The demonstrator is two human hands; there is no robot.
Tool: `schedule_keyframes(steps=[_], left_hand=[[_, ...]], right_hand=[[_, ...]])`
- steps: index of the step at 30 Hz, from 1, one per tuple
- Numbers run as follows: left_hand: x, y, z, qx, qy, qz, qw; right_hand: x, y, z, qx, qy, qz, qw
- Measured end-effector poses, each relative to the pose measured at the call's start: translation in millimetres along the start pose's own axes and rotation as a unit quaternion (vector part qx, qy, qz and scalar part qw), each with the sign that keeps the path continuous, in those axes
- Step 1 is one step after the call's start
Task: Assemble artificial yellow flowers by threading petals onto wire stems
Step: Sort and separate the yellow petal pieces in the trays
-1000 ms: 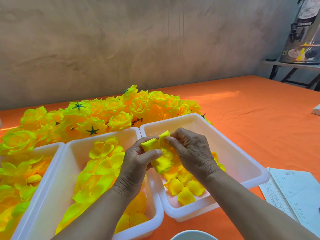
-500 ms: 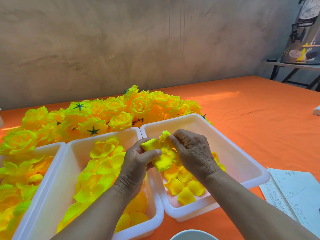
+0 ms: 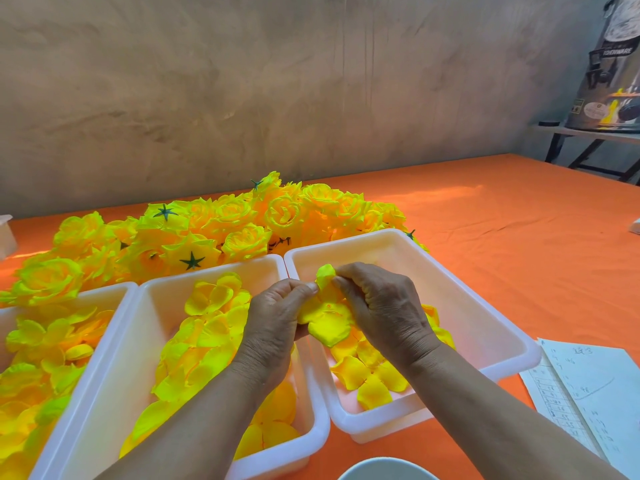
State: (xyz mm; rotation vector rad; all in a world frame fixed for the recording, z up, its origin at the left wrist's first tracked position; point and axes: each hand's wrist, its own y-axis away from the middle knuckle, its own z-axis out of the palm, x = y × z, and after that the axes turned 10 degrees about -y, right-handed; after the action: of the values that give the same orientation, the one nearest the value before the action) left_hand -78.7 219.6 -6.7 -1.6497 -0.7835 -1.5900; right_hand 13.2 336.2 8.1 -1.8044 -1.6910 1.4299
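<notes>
At the far left edge a small white block (image 3: 5, 233) sits on the orange cloth-covered surface (image 3: 485, 220). Three white plastic trays stand side by side with their smooth, rounded rims touching. The left tray (image 3: 116, 292), cut off by the frame, is heaped with layered petals (image 3: 45, 341). The middle tray (image 3: 207, 273) holds a deep drift of cupped yellow petals (image 3: 207, 334), its near part hidden by the left forearm.

Behind the trays, against the rough plaster wall (image 3: 242, 81), lies a pile of finished flowers (image 3: 235, 220). They are ruffled fabric roses, and a few are turned over to show a dark green star-shaped calyx (image 3: 192, 261).

The left hand (image 3: 273, 323) hovers over the shared rim of the middle tray and the right tray (image 3: 485, 306). Its fingers (image 3: 304, 289) are pinched together on the left edge of a petal cluster (image 3: 327, 323). The cluster hangs between both hands, above the right tray's left end and over a thin scatter of orange-yellow petals (image 3: 367, 372). The right hand (image 3: 384, 306) curls over the cluster from the right, and its fingers (image 3: 349, 271) nip an upright petal at the top.

A white bowl rim (image 3: 384, 469) shows at the bottom edge. A sheet of handwritten paper (image 3: 588, 386) lies just beside the right tray's near corner. At upper right a dark printed carton (image 3: 613, 64) stands on a shelf (image 3: 588, 131).
</notes>
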Motion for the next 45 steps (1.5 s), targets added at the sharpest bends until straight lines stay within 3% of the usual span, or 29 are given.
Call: schedule_keyframes(steps=[6, 16, 24, 31, 40, 45], left_hand=[[-0.8, 1.0, 3.0, 0.03, -0.048, 0.021, 0.998], [-1.7, 1.6, 5.0, 0.057, -0.08, 0.024, 0.995], [0.9, 0.1, 2.5, 0.064, 0.002, -0.006, 0.998], [4.3, 1.2, -5.6, -0.021, 0.042, -0.016, 0.999], [5.3, 6.0, -4.0, -0.047, -0.022, 0.062, 0.997], [5.9, 5.9, -4.0, -0.055, -0.042, 0.041, 0.997]], right_hand=[[1.8, 1.4, -0.6, 0.018, 0.011, 0.02, 1.0], [4.6, 1.6, 1.0, 0.04, 0.081, -0.048, 0.995], [-2.5, 2.2, 1.3, 0.028, 0.064, -0.145, 0.987], [-2.8, 2.4, 3.0, 0.004, 0.035, -0.11, 0.993], [-2.4, 2.5, 4.8, 0.027, 0.01, -0.063, 0.998], [-4.8, 2.2, 2.8, 0.018, -0.004, -0.061, 0.998]])
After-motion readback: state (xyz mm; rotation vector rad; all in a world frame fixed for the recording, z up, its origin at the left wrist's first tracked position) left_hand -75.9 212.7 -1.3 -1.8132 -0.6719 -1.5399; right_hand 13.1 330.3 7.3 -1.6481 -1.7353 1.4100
